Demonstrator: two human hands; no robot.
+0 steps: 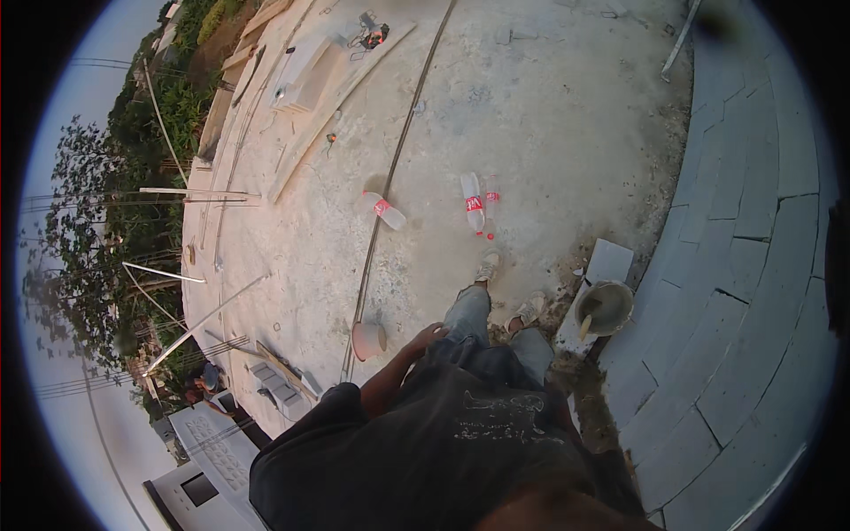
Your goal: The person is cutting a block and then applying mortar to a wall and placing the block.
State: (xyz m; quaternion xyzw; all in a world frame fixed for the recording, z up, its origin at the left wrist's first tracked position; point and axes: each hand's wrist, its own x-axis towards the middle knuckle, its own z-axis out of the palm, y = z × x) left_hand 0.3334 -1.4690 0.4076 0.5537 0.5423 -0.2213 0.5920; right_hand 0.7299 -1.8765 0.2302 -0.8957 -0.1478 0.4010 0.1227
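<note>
My left hand (pixel 427 337) hangs beside my left thigh, against the jeans, with its fingers loosely stretched and nothing visible in them. My right hand does not show. To the right of my feet, a bucket (pixel 616 320) holds grey wet material, and a pale handle (pixel 585 327) leans at its rim. Under and behind the bucket is a light block (pixel 611 260). On the left, a pinkish bucket (pixel 358 342) lies near my left arm, apart from the hand.
A wall of light grey blocks (pixel 708 292) curves along the right. Ahead on the concrete floor (pixel 549 115) lie clear bottles with red labels (pixel 473 203). Long thin bars (pixel 390 190) cross the floor. A plank (pixel 341 102) lies farther off; another person (pixel 211 379) is at lower left.
</note>
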